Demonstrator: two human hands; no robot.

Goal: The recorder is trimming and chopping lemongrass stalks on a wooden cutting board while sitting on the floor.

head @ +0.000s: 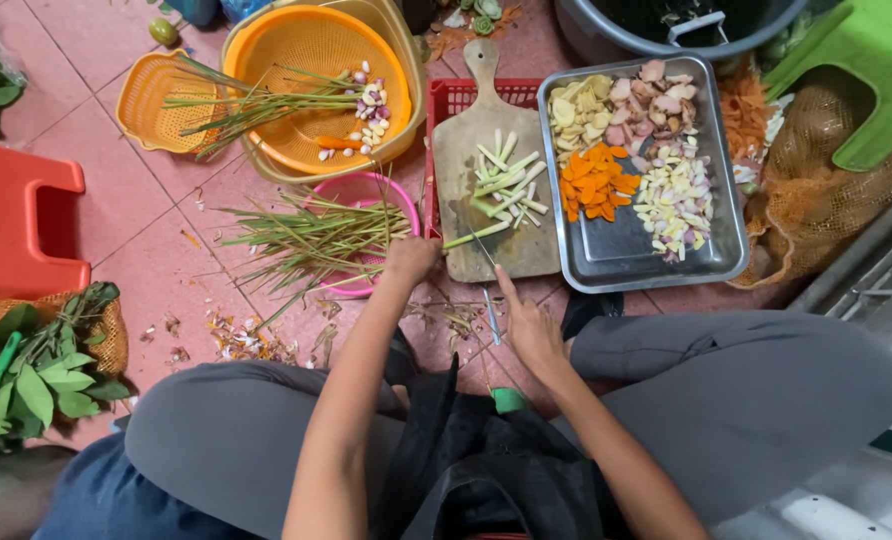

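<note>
Left hand closed around a lemongrass stalk lying across the near end of the wooden cutting board, right hand gripping a knife over the stalk, metal tray of chopped vegetables beside.

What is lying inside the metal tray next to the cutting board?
The metal tray holds yellowish slices, pinkish chunks, orange pieces and pale chopped bits; its near part is bare. Anything beneath the piles is covered.
</note>
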